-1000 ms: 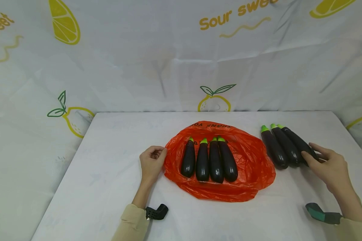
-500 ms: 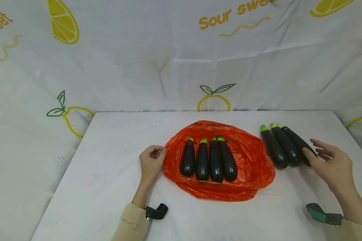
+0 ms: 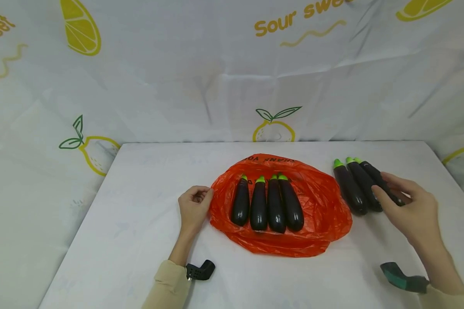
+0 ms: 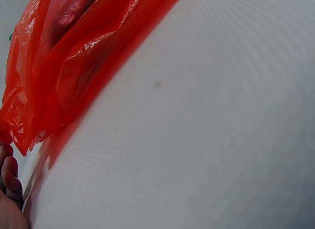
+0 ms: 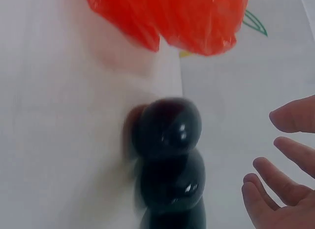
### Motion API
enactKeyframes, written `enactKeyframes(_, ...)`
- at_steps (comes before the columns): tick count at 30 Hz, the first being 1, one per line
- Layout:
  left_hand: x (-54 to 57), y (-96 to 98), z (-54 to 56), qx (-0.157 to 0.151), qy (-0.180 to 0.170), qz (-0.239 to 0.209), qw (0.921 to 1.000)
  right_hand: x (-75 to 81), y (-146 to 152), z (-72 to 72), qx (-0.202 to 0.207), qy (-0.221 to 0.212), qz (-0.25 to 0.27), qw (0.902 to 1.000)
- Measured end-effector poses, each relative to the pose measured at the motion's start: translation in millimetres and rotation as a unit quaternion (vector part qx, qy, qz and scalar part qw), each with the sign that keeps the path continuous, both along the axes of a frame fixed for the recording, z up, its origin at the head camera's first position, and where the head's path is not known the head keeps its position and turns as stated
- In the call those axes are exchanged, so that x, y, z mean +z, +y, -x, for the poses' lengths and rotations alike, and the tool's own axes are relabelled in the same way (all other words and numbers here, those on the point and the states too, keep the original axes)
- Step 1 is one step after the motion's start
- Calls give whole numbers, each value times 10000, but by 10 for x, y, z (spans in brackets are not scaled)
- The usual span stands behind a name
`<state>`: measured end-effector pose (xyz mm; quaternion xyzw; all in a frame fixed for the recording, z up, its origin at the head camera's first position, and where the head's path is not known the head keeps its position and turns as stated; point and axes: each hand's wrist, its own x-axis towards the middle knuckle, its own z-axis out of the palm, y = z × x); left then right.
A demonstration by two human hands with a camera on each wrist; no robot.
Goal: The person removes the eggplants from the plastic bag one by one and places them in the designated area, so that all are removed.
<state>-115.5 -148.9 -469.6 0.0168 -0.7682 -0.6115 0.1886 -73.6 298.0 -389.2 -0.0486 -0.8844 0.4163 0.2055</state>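
My left hand [image 3: 195, 210] pinches the left edge of a red plastic bag [image 3: 286, 246] that lies spread on the table. In the left wrist view, fingertips [image 4: 11, 179] are curled up at the bag's gathered edge [image 4: 59, 81]. Several dark eggplants [image 3: 276, 206] with green tips lie side by side on the bag. To its right, three more eggplants [image 3: 349, 191] rest close together. My right hand [image 3: 413, 210] reaches over the rightmost of these, partly hiding it. The right wrist view shows this hand [image 5: 283, 189] with thumb and fingers spread apart, beside the eggplants' rounded ends [image 5: 172, 125].
A white cloth covers the table [image 3: 139, 240]. Behind it hangs a white backdrop [image 3: 170, 98] printed with lemons and lettering. A dark wrist camera [image 3: 203, 271] sticks out from the left sleeve, another wrist camera [image 3: 404, 279] from the right.
My right hand first drew slightly right, then came back left over the rightmost eggplant. The left hand, the bag and the eggplants have stayed put.
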Motion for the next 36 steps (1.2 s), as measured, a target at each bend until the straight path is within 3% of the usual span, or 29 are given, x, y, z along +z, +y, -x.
enactKeyframes(18,20,3,-1,2,42,-26,10000,88,-562,-77,949,428,39,9946)
enactKeyframes(36,13,-3,5,-15,14,-48,10000,51,-939,-130,1532,-178,-233,9878)
